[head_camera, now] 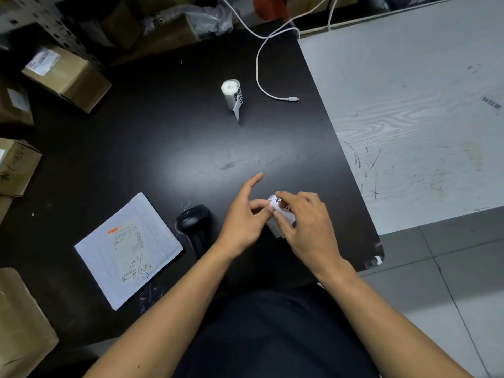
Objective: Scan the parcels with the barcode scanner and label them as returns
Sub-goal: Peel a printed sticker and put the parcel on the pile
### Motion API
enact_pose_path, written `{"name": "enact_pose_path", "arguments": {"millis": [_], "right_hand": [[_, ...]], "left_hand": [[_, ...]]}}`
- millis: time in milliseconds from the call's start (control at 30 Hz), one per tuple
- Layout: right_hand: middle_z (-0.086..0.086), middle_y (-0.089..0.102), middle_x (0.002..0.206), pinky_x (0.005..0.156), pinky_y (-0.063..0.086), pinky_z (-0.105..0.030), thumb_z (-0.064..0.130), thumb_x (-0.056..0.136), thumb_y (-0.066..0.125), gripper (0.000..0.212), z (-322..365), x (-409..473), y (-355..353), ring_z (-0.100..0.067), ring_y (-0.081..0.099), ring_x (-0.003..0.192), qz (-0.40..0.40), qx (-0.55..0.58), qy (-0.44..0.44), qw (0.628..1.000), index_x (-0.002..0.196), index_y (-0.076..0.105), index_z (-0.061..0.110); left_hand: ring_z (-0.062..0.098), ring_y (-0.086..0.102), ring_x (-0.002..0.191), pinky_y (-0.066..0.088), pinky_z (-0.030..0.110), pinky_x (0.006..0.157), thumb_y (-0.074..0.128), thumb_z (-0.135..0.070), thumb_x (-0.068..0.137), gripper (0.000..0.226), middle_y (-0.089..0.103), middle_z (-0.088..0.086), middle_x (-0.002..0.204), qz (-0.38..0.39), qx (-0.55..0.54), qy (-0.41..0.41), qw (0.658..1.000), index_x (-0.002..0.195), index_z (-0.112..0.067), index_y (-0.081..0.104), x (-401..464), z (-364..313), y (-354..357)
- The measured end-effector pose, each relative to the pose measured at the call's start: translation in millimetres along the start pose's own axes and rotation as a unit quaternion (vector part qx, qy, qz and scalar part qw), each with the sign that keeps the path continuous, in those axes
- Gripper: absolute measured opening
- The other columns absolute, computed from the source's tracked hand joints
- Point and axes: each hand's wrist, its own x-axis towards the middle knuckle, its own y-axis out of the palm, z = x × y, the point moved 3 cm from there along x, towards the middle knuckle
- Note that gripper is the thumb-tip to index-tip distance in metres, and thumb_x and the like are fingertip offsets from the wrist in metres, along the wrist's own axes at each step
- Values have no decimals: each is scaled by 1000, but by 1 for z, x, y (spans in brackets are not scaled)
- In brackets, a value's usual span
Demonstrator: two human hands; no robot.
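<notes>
I am in a parcel stockroom: cardboard boxes (68,75) with shipping labels pile up from seven to eleven o'clock round my black table (169,143), a padded mailer (128,249) lies beside a barcode scanner (195,225), a label roll (231,95) at twelve.

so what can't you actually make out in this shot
- Label, head view: its print is mostly covered by the right hand and left hand pinching it.
- White mailer: barcode and address print too small to read.
- Barcode scanner: its handle end is hidden by the left forearm.
- Cardboard boxes: cut off by the left edge, blurred.
</notes>
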Motion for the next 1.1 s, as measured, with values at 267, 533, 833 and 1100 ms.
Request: {"name": "enact_pose_path", "arguments": {"millis": [267, 533, 833, 1100], "right_hand": [[1, 66, 94, 68, 44, -36, 24, 85, 74, 41, -10, 7, -1, -20, 56, 93, 64, -57, -54, 995, 123, 60, 15], [3, 66, 96, 71, 47, -31, 28, 90, 69, 44, -8, 16, -6, -18, 58, 89, 176, -3, -35, 984, 131, 55, 16], [16, 67, 89, 81, 41, -10, 28, 89, 70, 41, -15, 13, -10, 4, 60, 90, 217, 165, 124, 954, 127, 54, 28], [12, 69, 78, 71, 41, -8, 12, 87, 71, 34, -28, 17, -20, 2, 59, 71, 155, 253, 210, 932, 115, 60, 27]], "left_hand": [[1, 62, 114, 37, 29, 111, 65, -15, 94, 76, 75, -6, 107, 33, 41, 8, 999, 151, -44, 23, -2, 0, -5], [1, 67, 90, 54, 32, 90, 57, -8, 95, 80, 67, -12, 99, 64, 178, 91, 978, 151, -47, 16, -7, -11, -1], [2, 66, 84, 48, 13, 81, 57, -6, 95, 79, 65, -7, 93, 80, 180, 106, 975, 152, -45, 19, -7, -9, -3], [-1, 64, 79, 44, 7, 79, 58, -3, 94, 79, 62, -10, 92, 66, 169, 103, 978, 152, -42, 20, -5, -8, -8]]}}
